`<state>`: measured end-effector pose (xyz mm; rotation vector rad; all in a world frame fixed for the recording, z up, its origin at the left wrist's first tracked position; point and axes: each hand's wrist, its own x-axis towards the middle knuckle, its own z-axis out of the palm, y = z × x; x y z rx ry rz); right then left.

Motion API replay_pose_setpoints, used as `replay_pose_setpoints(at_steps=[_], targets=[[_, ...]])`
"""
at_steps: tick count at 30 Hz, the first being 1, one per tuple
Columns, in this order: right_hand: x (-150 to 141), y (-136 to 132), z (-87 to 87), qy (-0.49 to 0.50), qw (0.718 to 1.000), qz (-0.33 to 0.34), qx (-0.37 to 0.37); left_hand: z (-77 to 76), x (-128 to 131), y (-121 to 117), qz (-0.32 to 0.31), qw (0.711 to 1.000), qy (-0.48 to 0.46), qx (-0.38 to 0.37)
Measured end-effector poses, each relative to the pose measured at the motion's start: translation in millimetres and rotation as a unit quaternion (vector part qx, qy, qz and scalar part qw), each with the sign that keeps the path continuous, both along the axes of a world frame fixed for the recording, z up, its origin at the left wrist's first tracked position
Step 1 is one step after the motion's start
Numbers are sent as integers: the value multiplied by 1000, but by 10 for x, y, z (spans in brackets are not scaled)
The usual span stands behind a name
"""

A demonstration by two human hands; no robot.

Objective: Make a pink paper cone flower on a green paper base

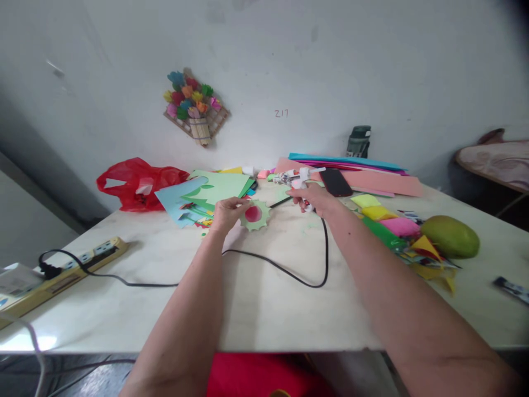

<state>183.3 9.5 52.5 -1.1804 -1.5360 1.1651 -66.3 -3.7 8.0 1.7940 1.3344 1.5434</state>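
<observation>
My left hand pinches the left edge of a pale green paper cutout with a jagged rim and a deep pink round centre. It is held just above the white table. My right hand is wrapped round a white hot glue gun, whose nozzle points left, away from my palm. A white glue stick sticks out of its back. From the gun a black cord runs down and loops left across the table. The fingers partly hide the gun's handle and trigger.
A power strip lies at the left, a red plastic bag and green paper sheets behind. A black phone rests on pink paper at the back right. Paper scraps, a green fruit and a cutter lie rightward.
</observation>
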Motion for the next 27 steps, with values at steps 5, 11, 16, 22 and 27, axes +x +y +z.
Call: replay_pose_setpoints(at_steps=[5,11,16,22,27], targets=[[-96,-5,-18,116,993,6,-20,56,-3,-26,10,1000,-10,7],[-199,-40,-31,151,988,10,-39,86,-10,-34,33,999,-29,5],[-257,-38,25,155,986,42,-45,99,5,-46,3,998,-62,6],[-274,64,204,83,984,145,-63,115,15,-68,-40,994,-97,-15],[-237,91,266,50,982,170,-64,136,24,-106,-86,992,-86,-40]])
